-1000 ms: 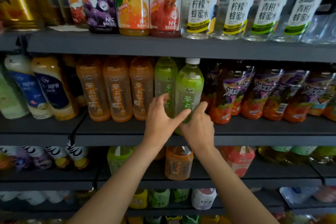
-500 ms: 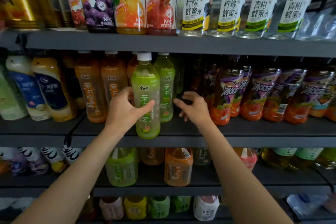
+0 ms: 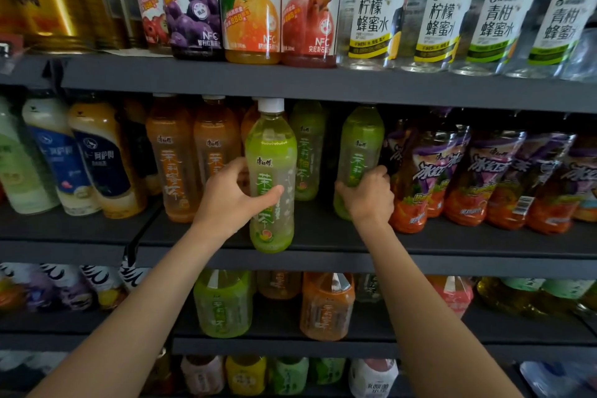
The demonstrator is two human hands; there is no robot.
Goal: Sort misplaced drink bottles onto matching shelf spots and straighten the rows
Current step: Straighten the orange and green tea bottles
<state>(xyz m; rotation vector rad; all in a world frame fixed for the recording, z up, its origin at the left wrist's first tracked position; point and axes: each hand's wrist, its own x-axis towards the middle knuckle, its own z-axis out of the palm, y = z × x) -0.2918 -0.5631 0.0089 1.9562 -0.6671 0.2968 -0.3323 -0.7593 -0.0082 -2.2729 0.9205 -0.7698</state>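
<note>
Green bottle (image 3: 270,178) with white cap; dark grey shelf (image 3: 323,258).

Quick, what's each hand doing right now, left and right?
Left hand: grips the front green tea bottle with the white cap.
Right hand: grips another green tea bottle further back.

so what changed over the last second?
Left hand carried the white-capped green bottle leftward, in front of the orange bottles. Right hand let go of it and gripped another green bottle, drawing it forward. Purple-label row unchanged.
</note>
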